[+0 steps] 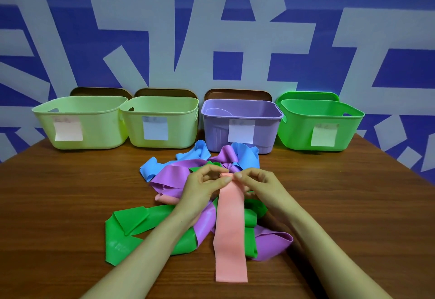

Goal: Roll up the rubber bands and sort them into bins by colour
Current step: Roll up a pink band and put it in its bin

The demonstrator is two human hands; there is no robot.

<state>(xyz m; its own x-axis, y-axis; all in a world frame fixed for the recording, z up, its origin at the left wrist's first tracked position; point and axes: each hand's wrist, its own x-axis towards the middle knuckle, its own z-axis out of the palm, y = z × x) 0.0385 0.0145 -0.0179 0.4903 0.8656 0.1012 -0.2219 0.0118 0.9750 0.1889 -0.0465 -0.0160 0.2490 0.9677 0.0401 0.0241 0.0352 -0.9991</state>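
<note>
Two hands, one band in work.

**Item:** pink band (231, 228). It is a flat strip laid across the top of the pile (174, 174), with nothing over it. Its long axis runs from the pile's middle straight back toward the person. The near end lies free on the table (70, 192), past the pile's near edge. The far end is turned over into a small, tight roll of only a turn or so.

**Left hand** (202, 188): over the pile's middle, at the left side of the rolled end. Thumb and forefinger pinch the roll, and the other fingers are curled in.

**Right hand** (261, 183): mirrors it at the right side of the same end, also pinching the roll with curled fingers. Both hands are equally near the work.

**Governing relation:** all the unrolled length lies on the person's side of the hands. The roll would therefore have to travel along the strip, toward the pile's near edge and beyond. By judgement, the rolling is barely begun and nearly the whole strip is left.

**Pile:** a loose tangle of green, purple and blue bands. A second pink piece (164, 198) shows at its left, beside the left wrist.

**Bins:** four in a row beyond the pile, each bearing a paper note too faint to read.
- Far-left bin (101, 129): yellow-green. Its note looks pinkish, so it is probably where the pink band goes.
- Second bin (181, 129): yellow-green.
- Purple bin (216, 131): directly beyond the pile.
- Green bin (296, 131): beyond the pile, to the right.
</note>
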